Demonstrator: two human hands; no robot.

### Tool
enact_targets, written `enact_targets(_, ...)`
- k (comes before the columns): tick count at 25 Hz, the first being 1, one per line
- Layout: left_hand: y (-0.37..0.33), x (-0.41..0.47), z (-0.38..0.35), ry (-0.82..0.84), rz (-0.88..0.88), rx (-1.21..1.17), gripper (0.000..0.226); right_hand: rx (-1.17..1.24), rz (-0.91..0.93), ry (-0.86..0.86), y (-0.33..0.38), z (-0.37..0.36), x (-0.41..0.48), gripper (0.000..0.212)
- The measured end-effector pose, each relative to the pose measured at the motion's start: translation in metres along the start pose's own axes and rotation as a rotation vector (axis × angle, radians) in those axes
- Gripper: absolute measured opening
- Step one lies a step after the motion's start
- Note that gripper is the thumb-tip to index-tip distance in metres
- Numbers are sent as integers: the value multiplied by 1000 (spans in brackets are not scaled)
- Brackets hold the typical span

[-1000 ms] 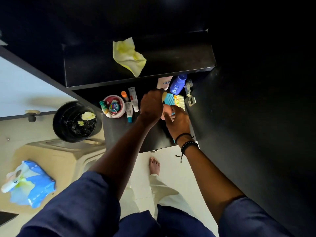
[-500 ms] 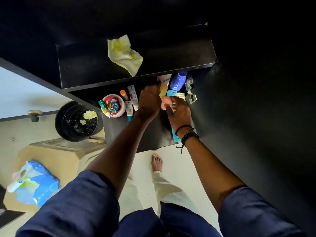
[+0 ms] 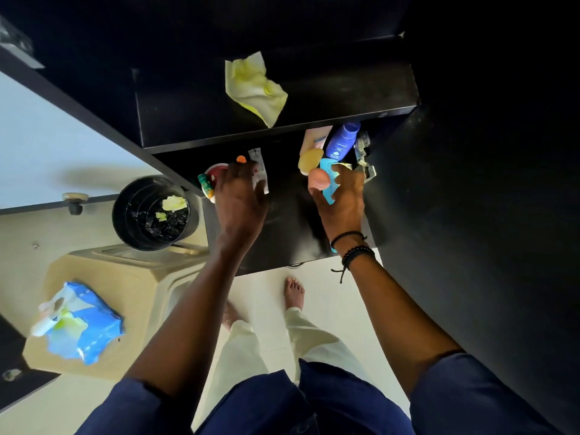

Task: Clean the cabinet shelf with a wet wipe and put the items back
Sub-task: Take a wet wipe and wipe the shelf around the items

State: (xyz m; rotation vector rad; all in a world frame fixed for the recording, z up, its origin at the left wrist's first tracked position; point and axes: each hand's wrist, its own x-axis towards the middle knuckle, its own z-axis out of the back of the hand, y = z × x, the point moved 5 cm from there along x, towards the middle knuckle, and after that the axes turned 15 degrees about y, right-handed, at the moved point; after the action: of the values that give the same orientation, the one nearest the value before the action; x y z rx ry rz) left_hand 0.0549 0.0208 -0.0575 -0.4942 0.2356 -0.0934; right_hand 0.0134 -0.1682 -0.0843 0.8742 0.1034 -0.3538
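A crumpled yellow wet wipe (image 3: 255,87) lies on the upper black shelf (image 3: 345,92). On the lower black surface (image 3: 288,224), my right hand (image 3: 342,199) grips a blue comb (image 3: 329,178) and a pink egg-shaped sponge (image 3: 318,180). A yellow sponge (image 3: 309,163), a pink tube (image 3: 315,138), a blue lotion bottle (image 3: 342,141) and a metal clip (image 3: 364,158) lie just beyond. My left hand (image 3: 240,196) reaches with spread fingers over the white tubes (image 3: 259,166) and the red-rimmed bowl (image 3: 216,171), touching a tube.
A black waste bin (image 3: 150,211) with used wipes stands left of the surface. A blue wet-wipe pack (image 3: 83,324) lies on a beige stool (image 3: 147,284). The dark cabinet wall (image 3: 470,199) closes in on the right. My bare feet stand on white floor below.
My left hand has moved left from the sponges to the tubes and bowl. My right hand now holds the comb together with the pink sponge. The yellow sponge lies free.
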Motion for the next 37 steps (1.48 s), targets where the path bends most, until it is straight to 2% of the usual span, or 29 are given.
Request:
enact_targets(2,23,-8,13,-30,59,-2,27,23,69,34,17,-13,-6,45)
enact_targets(5,50,-15,20,0,131,-7,45,3,161,118,42,-45,-7,38)
enact_targets(7,61,-16,21,17,121,-3,47,1,185,204,55,-71,-5,38)
enact_targets(11,72,-11,15,64,132,18,45,-4,229,367,78,-111,0,43)
enact_targets(17,69,-2,18,87,161,23,38,-223,187,488,89,-140,12,49)
enact_targets(20,68,-2,15,81,130,-17,40,-233,159,493,89,-141,11,49)
enact_targets(24,71,-1,12,86,182,-109,50,-111,135,482,86,-140,13,47)
enact_targets(31,59,-20,7,48,180,-371,61,136,96,402,73,-117,1,25)
enact_targets(35,37,-38,-9,69,156,-403,67,328,-5,414,43,-91,-16,30)
enact_targets(37,24,-45,-22,112,176,-425,63,381,-90,348,15,-74,-23,23)
